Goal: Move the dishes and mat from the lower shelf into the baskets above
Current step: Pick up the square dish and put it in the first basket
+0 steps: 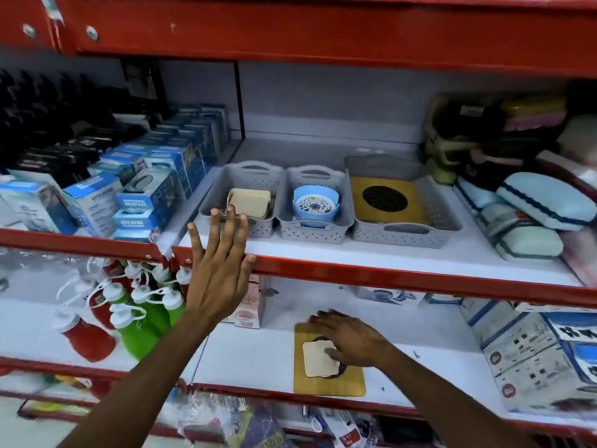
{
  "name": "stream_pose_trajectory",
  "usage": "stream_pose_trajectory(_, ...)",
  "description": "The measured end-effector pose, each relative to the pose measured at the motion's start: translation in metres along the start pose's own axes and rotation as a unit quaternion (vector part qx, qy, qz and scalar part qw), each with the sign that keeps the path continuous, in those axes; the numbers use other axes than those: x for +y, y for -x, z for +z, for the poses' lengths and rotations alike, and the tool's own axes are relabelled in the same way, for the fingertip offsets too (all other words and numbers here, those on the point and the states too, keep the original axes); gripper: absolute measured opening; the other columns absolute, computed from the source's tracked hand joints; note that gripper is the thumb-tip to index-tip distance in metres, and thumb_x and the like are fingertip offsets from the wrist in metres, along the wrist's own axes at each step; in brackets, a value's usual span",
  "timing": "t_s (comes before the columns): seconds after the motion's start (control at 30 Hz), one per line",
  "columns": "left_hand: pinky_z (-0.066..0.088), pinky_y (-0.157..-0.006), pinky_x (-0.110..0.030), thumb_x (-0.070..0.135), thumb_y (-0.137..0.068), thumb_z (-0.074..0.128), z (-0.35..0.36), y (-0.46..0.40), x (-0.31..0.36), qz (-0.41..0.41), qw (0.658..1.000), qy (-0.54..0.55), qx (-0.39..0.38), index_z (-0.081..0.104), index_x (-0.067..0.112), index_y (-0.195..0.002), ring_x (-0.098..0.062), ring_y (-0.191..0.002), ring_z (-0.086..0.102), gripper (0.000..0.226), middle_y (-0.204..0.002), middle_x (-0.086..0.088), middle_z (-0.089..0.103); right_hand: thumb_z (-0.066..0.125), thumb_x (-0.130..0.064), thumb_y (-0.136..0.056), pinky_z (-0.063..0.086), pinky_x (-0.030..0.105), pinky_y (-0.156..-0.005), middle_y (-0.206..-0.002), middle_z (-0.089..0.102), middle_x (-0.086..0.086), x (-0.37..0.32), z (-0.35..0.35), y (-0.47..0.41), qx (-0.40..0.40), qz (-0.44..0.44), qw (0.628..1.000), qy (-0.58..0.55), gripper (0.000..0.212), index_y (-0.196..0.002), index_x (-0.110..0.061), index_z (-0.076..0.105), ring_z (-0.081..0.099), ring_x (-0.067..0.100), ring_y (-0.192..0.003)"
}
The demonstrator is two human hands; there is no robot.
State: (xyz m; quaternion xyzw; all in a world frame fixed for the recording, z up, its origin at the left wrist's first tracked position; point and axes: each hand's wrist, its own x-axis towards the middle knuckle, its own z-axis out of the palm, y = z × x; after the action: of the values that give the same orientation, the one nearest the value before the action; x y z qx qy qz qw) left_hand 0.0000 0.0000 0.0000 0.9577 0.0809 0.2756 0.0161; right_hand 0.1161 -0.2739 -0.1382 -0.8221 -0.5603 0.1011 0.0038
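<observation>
Left hand (pixel 219 270) spread flat against the upper shelf edge (pixel 387 276), right hand (pixel 350 339) pressing loosely spread fingers on the beige dish (pixel 318 358) atop the mat (pixel 326 384), baskets (pixel 313 227) above

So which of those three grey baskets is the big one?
The right-hand basket, holding the yellow mat; it is clearly wider than the two small baskets left of it.

1. The light is bright and even, and the white shelf boards (pixel 371 250) look almost washed out.
2. Under the right hand (pixel 350 342) lies a soft, short shadow.
3. Motion blur smears the left side; the bottles (pixel 129 312) and blue boxes (pixel 135 189) are unsharp.
4. The wide lens bends the red shelf edges (pixel 403 279) near the corners.
5. The far right packages (pixel 533 202) are blurred too.
</observation>
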Motion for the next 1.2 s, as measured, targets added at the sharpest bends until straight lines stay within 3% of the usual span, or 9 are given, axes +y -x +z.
stream_pose_trajectory(0.07, 0.002, -0.122, -0.065, 0.040, -0.100, 0.019, -0.002, -0.002, 0.002, -0.014, 1.000, -0.004, -0.002, 0.002, 0.015, -0.157, -0.028, -0.155, -0.006, 0.064, -0.167, -0.007, -0.006, 0.067, -0.043, -0.093, 0.022, 0.043, -0.126, -0.167, 0.028, 0.006, -0.001, 0.013, -0.007, -0.064, 0.077, 0.993, -0.064, 0.084, -0.161, -0.020, 0.024, 0.025, 0.026, -0.154)
stream_pose_trajectory(0.2, 0.001, -0.123, -0.064, 0.041, -0.101, 0.017, 0.005, -0.001, -0.001, -0.005, 1.000, -0.017, 0.001, 0.001, 0.015, -0.157, -0.026, -0.155, -0.007, 0.064, -0.166, -0.006, -0.009, 0.080, -0.053, -0.081, 0.028, 0.040, -0.121, -0.164, 0.033, 0.009, -0.005, 0.024, -0.013, -0.137, 0.136, 0.979, -0.063, 0.101, -0.159, -0.014, 0.028, 0.032, 0.029, -0.150)
stream_pose_trajectory(0.37, 0.001, -0.123, -0.064, 0.043, -0.100, 0.015, 0.007, -0.002, -0.002, -0.006, 1.000, -0.017, 0.002, 0.000, 0.017, -0.157, -0.025, -0.155, -0.008, 0.064, -0.166, -0.004, -0.010, 0.082, -0.042, -0.083, 0.044, 0.040, -0.108, -0.151, 0.052, 0.010, -0.006, 0.028, -0.018, -0.148, 0.142, 0.978, -0.040, 0.086, -0.152, -0.013, 0.041, 0.050, 0.030, -0.134)
stream_pose_trajectory(0.57, 0.000, -0.123, -0.063, 0.042, -0.100, 0.017, 0.009, -0.002, -0.003, -0.007, 1.000, -0.014, 0.009, 0.004, 0.015, -0.157, -0.024, -0.156, -0.007, 0.064, -0.167, -0.006, -0.006, 0.083, -0.047, -0.079, 0.050, 0.040, -0.101, -0.144, 0.055, 0.012, -0.008, 0.036, -0.018, -0.130, 0.142, 0.981, -0.025, 0.086, -0.145, -0.010, 0.041, 0.057, 0.030, -0.124)
stream_pose_trajectory(0.7, 0.001, -0.124, -0.062, 0.042, -0.100, 0.019, 0.009, -0.002, -0.003, -0.006, 1.000, -0.014, 0.008, 0.004, 0.015, -0.157, -0.024, -0.156, -0.006, 0.064, -0.167, -0.007, -0.004, 0.077, -0.054, -0.077, 0.036, 0.041, -0.117, -0.158, 0.038, 0.010, -0.011, 0.029, -0.008, -0.059, 0.120, 0.990, -0.051, 0.099, -0.153, -0.012, 0.029, 0.037, 0.031, -0.143)
stream_pose_trajectory(0.87, -0.001, -0.125, -0.059, 0.040, -0.100, 0.022, 0.010, -0.001, -0.003, -0.005, 1.000, -0.018, 0.013, 0.005, 0.014, -0.157, -0.026, -0.156, -0.003, 0.065, -0.167, -0.010, 0.000, 0.070, -0.058, -0.073, 0.052, 0.042, -0.103, -0.147, 0.048, 0.004, -0.030, -0.018, 0.018, 0.146, 0.033, 0.987, -0.065, 0.093, -0.149, -0.015, 0.038, 0.046, 0.023, -0.131)
stream_pose_trajectory(1.03, 0.000, -0.125, -0.059, 0.040, -0.100, 0.020, 0.010, -0.001, -0.002, -0.004, 1.000, -0.010, 0.022, 0.009, 0.013, -0.156, -0.027, -0.156, 0.000, 0.063, -0.167, -0.010, 0.003, 0.077, -0.043, -0.072, 0.046, 0.036, -0.108, -0.135, 0.064, 0.016, -0.070, -0.099, 0.040, 0.357, -0.077, 0.931, -0.015, 0.082, -0.139, -0.003, 0.051, 0.058, 0.031, -0.120)
stream_pose_trajectory(1.2, 0.002, -0.125, -0.058, 0.038, -0.100, 0.021, 0.011, -0.001, -0.003, 0.000, 0.999, -0.014, 0.032, 0.011, 0.011, -0.156, -0.028, -0.156, 0.002, 0.063, -0.167, -0.011, 0.005, 0.078, -0.040, -0.073, 0.043, 0.033, -0.108, -0.136, 0.062, 0.017, -0.083, -0.170, 0.038, 0.440, -0.018, 0.898, -0.006, 0.079, -0.136, 0.004, 0.059, 0.055, 0.030, -0.121)
